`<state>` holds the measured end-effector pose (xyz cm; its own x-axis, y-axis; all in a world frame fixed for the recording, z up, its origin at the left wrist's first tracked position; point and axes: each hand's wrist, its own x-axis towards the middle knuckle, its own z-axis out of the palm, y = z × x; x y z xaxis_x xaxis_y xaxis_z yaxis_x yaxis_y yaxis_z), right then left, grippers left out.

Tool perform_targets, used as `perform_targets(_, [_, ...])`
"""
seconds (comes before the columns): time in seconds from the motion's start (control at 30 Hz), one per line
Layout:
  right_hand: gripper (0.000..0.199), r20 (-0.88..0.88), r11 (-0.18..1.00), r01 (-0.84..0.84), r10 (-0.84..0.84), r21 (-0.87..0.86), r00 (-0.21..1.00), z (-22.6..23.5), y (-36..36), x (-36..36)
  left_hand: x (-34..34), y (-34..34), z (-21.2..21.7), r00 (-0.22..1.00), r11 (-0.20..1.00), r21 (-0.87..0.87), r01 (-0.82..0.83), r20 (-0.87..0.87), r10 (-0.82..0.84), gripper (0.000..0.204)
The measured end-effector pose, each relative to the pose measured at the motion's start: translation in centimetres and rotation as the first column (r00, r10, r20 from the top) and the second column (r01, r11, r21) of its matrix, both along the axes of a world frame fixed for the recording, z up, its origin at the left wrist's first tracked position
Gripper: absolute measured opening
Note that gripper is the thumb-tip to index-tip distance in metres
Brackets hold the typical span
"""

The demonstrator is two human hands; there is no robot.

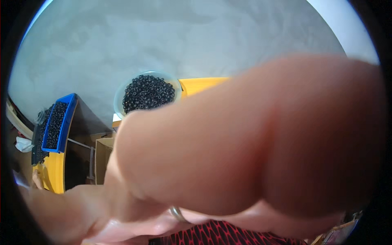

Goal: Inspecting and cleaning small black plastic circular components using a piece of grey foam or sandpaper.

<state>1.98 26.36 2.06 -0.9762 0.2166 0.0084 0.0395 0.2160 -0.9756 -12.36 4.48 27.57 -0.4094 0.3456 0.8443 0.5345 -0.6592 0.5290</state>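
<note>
My left hand (192, 159) looms very close and blurred, covering the middle and right of the view. Its wrist comes in from the lower left. A silver ring (177, 214) circles one finger low in the picture. The finger ends are hidden or smeared, so what they touch cannot be made out. No part can be told apart as my right hand. Behind the left hand, partly covered by it, stands a clear round bowl (178, 90) filled with small black ring-shaped pieces (149, 93).
A yellow surface (202, 85) shows beside the bowl. At the left, a blue tray (70, 107) of small black pieces rests on another yellow tabletop (55, 173). A cardboard box (103, 157) stands lower down. Red-and-black patterned fabric (216, 234) lies at the bottom; a grey wall (163, 36) rises behind.
</note>
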Motion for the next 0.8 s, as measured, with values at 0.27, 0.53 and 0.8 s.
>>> perform_targets(0.27, [0.046, 0.086, 0.949, -0.065, 0.096, -0.308, 0.992, 0.4, 0.5, -1.1, 4.0, 0.9, -1.2, 0.988, 0.996, 0.075, -0.047, 0.148, 0.036, 0.086])
perform_targets(0.53, [0.047, -0.102, 0.896, -0.118, 0.082, -0.427, 0.991, 3.0, -0.3, -3.7, 5.5, 1.8, -5.4, 0.878, 0.995, 0.042, 0.086, 0.469, -0.095, 0.078])
perform_targets(0.8, [0.04, -0.045, 0.811, -0.202, 0.213, -0.548, 0.976, 2.8, -2.9, -5.0, 4.6, -0.5, -20.8, 0.79, 0.791, -0.612, -0.004, 0.483, 0.378, 0.032])
